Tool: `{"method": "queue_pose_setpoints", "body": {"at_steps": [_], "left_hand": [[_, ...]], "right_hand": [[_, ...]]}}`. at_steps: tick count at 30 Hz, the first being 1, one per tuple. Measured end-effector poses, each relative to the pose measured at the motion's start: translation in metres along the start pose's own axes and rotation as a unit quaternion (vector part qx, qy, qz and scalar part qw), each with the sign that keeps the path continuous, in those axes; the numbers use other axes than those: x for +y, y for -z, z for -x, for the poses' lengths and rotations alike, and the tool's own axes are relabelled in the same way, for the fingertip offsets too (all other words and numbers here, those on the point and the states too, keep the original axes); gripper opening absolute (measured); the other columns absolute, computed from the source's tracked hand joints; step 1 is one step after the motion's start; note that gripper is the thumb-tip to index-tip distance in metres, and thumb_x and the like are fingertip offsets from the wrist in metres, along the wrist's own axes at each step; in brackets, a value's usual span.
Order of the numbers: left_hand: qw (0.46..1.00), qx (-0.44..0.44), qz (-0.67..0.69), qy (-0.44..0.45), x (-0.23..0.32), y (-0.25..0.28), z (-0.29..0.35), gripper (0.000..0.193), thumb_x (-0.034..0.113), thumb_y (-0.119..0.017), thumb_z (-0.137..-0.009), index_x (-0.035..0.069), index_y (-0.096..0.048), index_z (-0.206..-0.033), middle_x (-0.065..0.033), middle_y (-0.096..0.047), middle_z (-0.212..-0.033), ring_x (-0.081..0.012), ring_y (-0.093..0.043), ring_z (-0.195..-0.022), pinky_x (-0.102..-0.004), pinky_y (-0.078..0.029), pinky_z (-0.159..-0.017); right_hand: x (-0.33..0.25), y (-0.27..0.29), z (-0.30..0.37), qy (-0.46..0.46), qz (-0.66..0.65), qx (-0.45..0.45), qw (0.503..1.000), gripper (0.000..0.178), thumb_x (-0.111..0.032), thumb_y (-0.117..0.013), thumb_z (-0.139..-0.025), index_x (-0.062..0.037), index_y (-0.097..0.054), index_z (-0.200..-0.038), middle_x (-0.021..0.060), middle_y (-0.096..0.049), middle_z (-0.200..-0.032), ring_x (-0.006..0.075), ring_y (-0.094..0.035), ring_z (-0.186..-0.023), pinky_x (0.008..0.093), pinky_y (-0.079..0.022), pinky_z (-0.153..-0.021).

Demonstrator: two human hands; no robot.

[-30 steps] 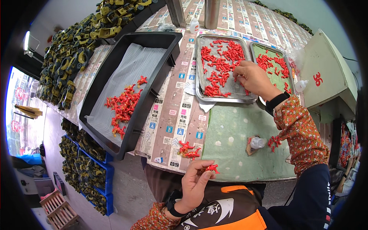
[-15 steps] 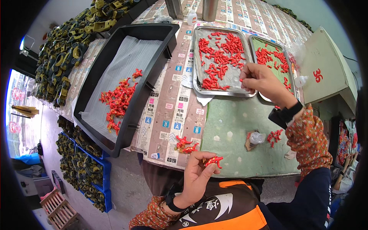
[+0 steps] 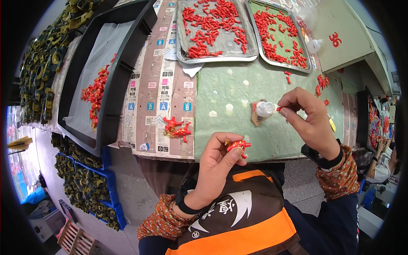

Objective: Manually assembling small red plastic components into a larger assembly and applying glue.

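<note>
Near the table's front edge, my left hand [image 3: 213, 170] is closed around a small red-and-gold toy animal figure [image 3: 239, 146], its red legs sticking out past the thumb. My right hand [image 3: 312, 125] pinches a small red plastic part [image 3: 279, 109] between thumb and forefinger. Just left of that part stands a small clear plastic cup [image 3: 265, 109] on a brown cardboard piece [image 3: 256, 120]. Two more red-and-gold figures [image 3: 178, 129] lie on the table left of my left hand.
Two metal trays, a large one [image 3: 216, 58] and a narrower one [image 3: 285, 64], hold many small red parts. A deep black bin [image 3: 125, 80] at left contains red-and-gold figures. Loose red parts [image 3: 322, 81] lie at right on the green mat [image 3: 225, 85]. A pale box [image 3: 346, 34] stands far right.
My right hand has come away from the trays, toward me, with the red part pinched, and is now beside the clear cup. My left hand keeps its figure. The whole view has shifted.
</note>
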State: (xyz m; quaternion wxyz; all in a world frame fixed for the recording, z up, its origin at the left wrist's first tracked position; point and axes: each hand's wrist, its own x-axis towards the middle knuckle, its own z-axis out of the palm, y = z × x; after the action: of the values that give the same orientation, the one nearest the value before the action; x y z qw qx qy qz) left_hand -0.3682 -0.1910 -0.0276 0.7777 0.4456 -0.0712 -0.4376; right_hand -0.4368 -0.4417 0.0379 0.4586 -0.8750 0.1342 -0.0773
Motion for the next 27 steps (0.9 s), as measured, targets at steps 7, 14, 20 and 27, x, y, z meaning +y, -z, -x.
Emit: {"method": "queue_pose_setpoints", "body": {"at_steps": [7, 14, 20, 27], "left_hand": [[1.000, -0.006, -0.001, 0.029, -0.007, -0.010, 0.005, 0.026, 0.015, -0.063, -0.106, 0.003, -0.058, -0.129, -0.0036, -0.061, -0.111, -0.0087, -0.062, -0.095, -0.0295, -0.058, -0.086], [0.999, -0.005, -0.003, 0.036, -0.010, -0.008, 0.010, 0.026, 0.014, -0.062, -0.106, 0.002, -0.059, -0.129, -0.0044, -0.063, -0.115, -0.0088, -0.062, -0.097, -0.0291, -0.058, -0.087], [0.999, -0.015, -0.007, 0.044, -0.011, -0.003, 0.010, 0.027, 0.013, -0.062, -0.106, 0.001, -0.060, -0.130, -0.0055, -0.064, -0.121, -0.0085, -0.063, -0.103, -0.0281, -0.058, -0.089], [0.999, -0.014, -0.005, 0.046, -0.013, -0.003, 0.009, 0.027, 0.013, -0.061, -0.106, 0.002, -0.060, -0.131, -0.0053, -0.064, -0.124, -0.0090, -0.063, -0.107, -0.0279, -0.058, -0.089]], "right_hand": [[0.014, -0.021, 0.013, 0.148, 0.201, 0.099, 0.963, 0.017, 0.007, -0.068, -0.086, -0.0016, -0.063, -0.100, 0.0138, -0.061, -0.091, 0.0335, -0.060, -0.083, 0.0413, -0.049, -0.072], [0.021, -0.030, 0.007, 0.187, 0.233, 0.114, 0.948, 0.018, 0.008, -0.068, -0.085, -0.0016, -0.062, -0.099, 0.0140, -0.061, -0.092, 0.0343, -0.059, -0.083, 0.0432, -0.049, -0.072], [0.022, -0.032, 0.005, 0.195, 0.265, 0.108, 0.938, 0.019, 0.008, -0.069, -0.084, -0.0012, -0.062, -0.100, 0.0140, -0.062, -0.093, 0.0339, -0.059, -0.083, 0.0432, -0.049, -0.072], [0.020, -0.031, 0.006, 0.200, 0.274, 0.112, 0.934, 0.020, 0.008, -0.069, -0.084, -0.0010, -0.062, -0.101, 0.0143, -0.062, -0.093, 0.0342, -0.060, -0.084, 0.0435, -0.049, -0.072]]}}
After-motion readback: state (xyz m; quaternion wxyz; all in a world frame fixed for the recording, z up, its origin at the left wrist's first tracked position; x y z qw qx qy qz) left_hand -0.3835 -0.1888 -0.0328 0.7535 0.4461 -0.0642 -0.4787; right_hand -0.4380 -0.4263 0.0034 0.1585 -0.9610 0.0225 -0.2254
